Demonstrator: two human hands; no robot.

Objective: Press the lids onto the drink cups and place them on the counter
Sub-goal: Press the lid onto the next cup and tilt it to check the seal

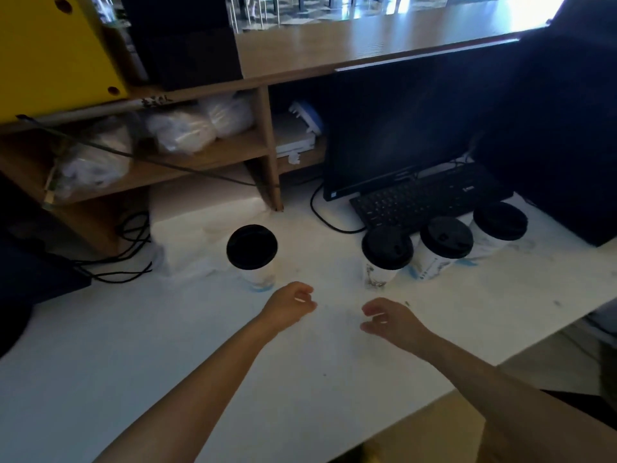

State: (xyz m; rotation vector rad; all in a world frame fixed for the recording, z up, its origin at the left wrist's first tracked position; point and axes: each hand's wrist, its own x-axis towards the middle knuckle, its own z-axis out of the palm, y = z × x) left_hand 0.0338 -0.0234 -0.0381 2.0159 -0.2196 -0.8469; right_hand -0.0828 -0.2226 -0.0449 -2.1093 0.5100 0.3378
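Several white paper drink cups with black lids stand on the white work table (200, 345). One cup (252, 253) stands alone left of centre. To the right, a row: a near cup (386, 253), a middle cup (445, 240) and a far cup (499, 223). My left hand (289, 307) hovers just in front of the lone cup, fingers loosely curled and empty. My right hand (389, 320) hovers below the near cup of the row, fingers apart, holding nothing. The raised wooden counter (334, 45) runs along the back.
A black monitor (400, 128) and keyboard (427, 198) sit behind the row of cups. Wooden shelves (200, 155) with plastic bags are at the back left. Black cables (130, 248) lie at the left. A yellow box (50, 55) stands top left.
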